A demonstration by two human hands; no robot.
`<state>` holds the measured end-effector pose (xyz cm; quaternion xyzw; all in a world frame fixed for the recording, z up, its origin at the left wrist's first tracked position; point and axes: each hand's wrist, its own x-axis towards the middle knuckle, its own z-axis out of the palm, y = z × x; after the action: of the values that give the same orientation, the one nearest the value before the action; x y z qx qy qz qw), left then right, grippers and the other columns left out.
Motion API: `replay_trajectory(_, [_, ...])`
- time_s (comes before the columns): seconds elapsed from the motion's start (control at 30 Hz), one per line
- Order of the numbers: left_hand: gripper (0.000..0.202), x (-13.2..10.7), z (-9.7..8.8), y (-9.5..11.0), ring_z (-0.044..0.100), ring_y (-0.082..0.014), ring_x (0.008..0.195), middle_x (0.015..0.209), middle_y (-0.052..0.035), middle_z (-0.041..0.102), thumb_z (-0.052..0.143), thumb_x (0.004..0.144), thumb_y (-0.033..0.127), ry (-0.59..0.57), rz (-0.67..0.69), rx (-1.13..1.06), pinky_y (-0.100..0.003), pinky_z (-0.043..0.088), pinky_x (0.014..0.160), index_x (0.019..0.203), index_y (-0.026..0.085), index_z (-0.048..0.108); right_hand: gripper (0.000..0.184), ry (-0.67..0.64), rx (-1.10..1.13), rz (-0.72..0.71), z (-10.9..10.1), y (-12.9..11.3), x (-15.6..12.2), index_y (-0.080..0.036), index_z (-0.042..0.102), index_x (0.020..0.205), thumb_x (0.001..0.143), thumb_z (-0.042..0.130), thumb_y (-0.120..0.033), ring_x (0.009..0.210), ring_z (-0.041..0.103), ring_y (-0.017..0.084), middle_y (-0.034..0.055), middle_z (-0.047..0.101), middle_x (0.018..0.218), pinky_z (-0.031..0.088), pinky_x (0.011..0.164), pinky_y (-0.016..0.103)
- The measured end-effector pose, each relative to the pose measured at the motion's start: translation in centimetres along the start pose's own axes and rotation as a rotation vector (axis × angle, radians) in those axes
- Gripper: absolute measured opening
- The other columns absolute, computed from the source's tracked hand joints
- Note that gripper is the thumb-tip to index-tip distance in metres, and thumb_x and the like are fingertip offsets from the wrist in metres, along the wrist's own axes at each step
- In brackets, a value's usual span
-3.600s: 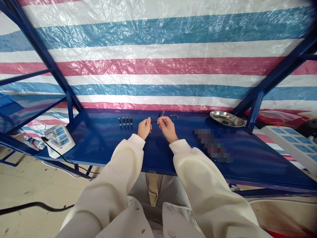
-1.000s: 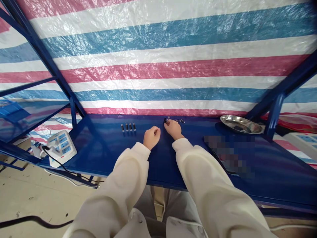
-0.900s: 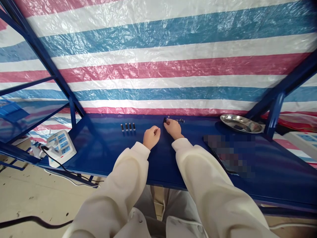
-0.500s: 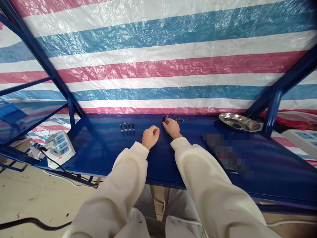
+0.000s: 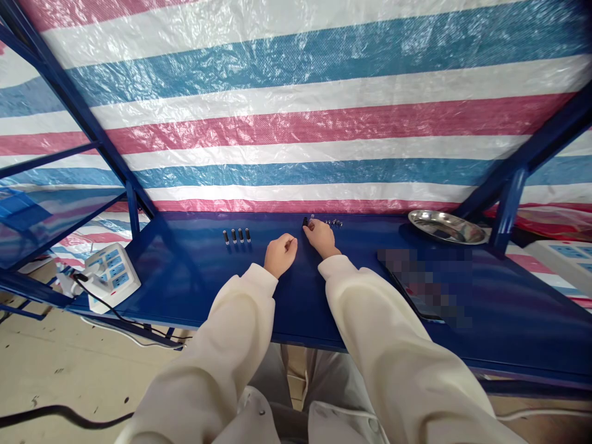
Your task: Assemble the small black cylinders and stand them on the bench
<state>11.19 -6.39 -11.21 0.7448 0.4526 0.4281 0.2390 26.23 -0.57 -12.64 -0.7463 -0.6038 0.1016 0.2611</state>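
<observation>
My left hand (image 5: pixel 281 254) is closed above the blue table, its fingers curled toward the right hand; whatever it may hold is hidden. Further back, my right hand (image 5: pixel 320 238) has its fingertips pinched together beside small black pieces (image 5: pixel 305 221). What lies between those fingers is too small and covered to make out. Small shiny metal parts (image 5: pixel 335 222) lie in a cluster just right of the right hand's fingers. To the left of both hands, several short black cylinders with light ends (image 5: pixel 237 236) stand in a row.
A round metal tray (image 5: pixel 448 227) sits at the back right of the blue table (image 5: pixel 185 277). In front of it lies a dark flat device (image 5: pixel 416 290), partly blurred out. A white power strip (image 5: pixel 113 277) with cables is on the left edge. Striped plastic sheeting (image 5: pixel 296 123) hangs behind.
</observation>
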Motion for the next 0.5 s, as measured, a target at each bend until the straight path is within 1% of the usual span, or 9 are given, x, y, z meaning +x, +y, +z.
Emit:
replay_trajectory(0.07, [0.023,0.01,-0.02,0.03,0.043,-0.0083,0.049,0.051,0.0043,0.047,0.043,0.085,0.028,-0.004,-0.003,0.004,-0.021,0.035,0.055,0.066,0.018,0.05,0.021,-0.025,-0.01,0.015,-0.05,0.09,0.15,-0.015,0.064,0.096,0.085,0.052,-0.028,0.093,0.063,0.021,0.0111,0.069,0.096,0.044,0.078,0.029])
replay_trajectory(0.17, [0.022,0.02,-0.01,0.02,0.043,-0.0084,0.049,0.051,0.0043,0.048,0.043,0.085,0.028,-0.006,-0.008,0.012,-0.021,0.035,0.055,0.067,0.018,0.051,0.02,-0.056,-0.025,0.042,-0.11,0.4,0.41,-0.012,0.064,0.099,0.083,0.054,-0.02,0.095,0.062,0.022,0.0135,0.068,0.099,0.043,0.079,0.028])
replay_trajectory(0.27, [0.022,0.02,0.03,-0.02,0.043,-0.0084,0.05,0.051,0.0041,0.048,0.043,0.085,0.028,-0.008,-0.007,0.016,-0.02,0.035,0.055,0.067,0.018,0.052,0.021,-0.049,-0.028,0.053,-0.12,0.74,0.55,-0.01,0.064,0.099,0.082,0.053,-0.013,0.097,0.062,0.022,0.015,0.068,0.1,0.043,0.079,0.026])
replay_trajectory(0.4, [0.022,0.04,0.13,-0.2,0.043,-0.0082,0.049,0.051,0.0041,0.048,0.043,0.085,0.028,-0.004,0.002,0.013,-0.021,0.035,0.054,0.067,0.018,0.052,0.019,-0.015,-0.023,0.071,-0.02,0.93,0.5,-0.011,0.067,0.095,0.083,0.054,-0.02,0.098,0.063,0.024,0.0143,0.069,0.099,0.043,0.08,0.027])
replay_trajectory(0.5, [0.022,0.06,0.19,-0.39,0.042,-0.0081,0.049,0.052,0.0042,0.048,0.043,0.085,0.029,0.005,0.013,0.011,-0.021,0.034,0.053,0.067,0.018,0.052,0.019,0.002,-0.031,0.077,0.08,0.93,0.49,-0.012,0.068,0.093,0.084,0.054,-0.022,0.096,0.064,0.023,0.0139,0.07,0.097,0.044,0.079,0.026])
